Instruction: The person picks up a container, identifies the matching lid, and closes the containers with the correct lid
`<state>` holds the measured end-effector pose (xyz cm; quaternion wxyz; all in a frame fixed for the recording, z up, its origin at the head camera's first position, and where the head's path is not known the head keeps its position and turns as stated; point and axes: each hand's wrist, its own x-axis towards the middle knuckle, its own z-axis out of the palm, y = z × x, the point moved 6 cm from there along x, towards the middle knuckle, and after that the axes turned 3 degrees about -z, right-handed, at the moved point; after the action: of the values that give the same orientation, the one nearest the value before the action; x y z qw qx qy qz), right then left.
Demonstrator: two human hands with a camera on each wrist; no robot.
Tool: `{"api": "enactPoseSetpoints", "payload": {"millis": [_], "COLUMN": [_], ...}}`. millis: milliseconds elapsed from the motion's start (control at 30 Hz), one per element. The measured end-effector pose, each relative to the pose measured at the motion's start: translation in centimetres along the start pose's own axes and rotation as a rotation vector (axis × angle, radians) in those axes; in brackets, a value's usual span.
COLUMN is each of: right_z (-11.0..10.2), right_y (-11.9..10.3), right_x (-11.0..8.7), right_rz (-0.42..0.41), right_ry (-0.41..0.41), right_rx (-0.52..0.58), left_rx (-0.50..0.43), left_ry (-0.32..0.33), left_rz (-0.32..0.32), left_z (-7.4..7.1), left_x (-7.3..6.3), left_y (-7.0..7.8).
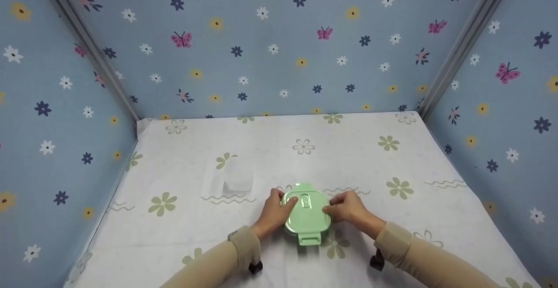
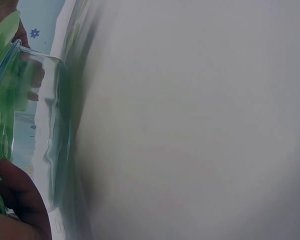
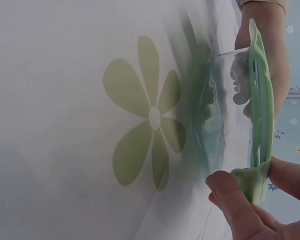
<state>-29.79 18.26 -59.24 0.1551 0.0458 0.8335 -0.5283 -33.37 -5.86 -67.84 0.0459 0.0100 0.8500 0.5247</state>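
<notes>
A clear glass food container with a green snap-on lid (image 1: 308, 216) is between both hands over the white cloth. Its front clip (image 1: 310, 239) sticks outward. My left hand (image 1: 275, 211) grips the left side, thumb on top of the lid. On the opposite side, my right hand (image 1: 350, 208) pinches the lid's edge at a side clip (image 3: 251, 182), thumb above and fingers below. Through the glass wall (image 2: 52, 130) the left wrist view shows fingers on the far side. Whether the base touches the cloth, I cannot tell.
A transparent, box-like object (image 1: 238, 181) stands on the cloth left of the container, hard to make out. The flower-printed white cloth (image 1: 348, 157) covers the table. Blue patterned panels (image 1: 279, 74) enclose the back and both sides, with grey metal posts (image 1: 457, 48) at the corners.
</notes>
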Motion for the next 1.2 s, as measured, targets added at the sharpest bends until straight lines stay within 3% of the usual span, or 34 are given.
{"api": "enactPoseSetpoints", "payload": {"millis": [233,467,967,1200], "right_z": [0.2,1.0,0.4,0.7], "right_y": [-0.1,0.2,0.4,0.2], "right_x": [0.1,0.0,0.6,1.1], "right_rz": [-0.028,-0.026,0.021,-0.032], "right_ry": [-0.032,-0.074,-0.047,-0.041], "right_rx": [0.008,0.087,0.025,0.007], "left_rx": [0.028,0.038,0.026,0.014], "left_ry": [-0.012,-0.041,-0.002,0.008], "left_rz": [-0.025,-0.018,-0.007,-0.010], "left_z": [0.2,0.3,0.0,-0.1], "left_x": [0.4,0.4,0.4,0.4], "left_y": [-0.4,-0.7,-0.6,-0.7]}}
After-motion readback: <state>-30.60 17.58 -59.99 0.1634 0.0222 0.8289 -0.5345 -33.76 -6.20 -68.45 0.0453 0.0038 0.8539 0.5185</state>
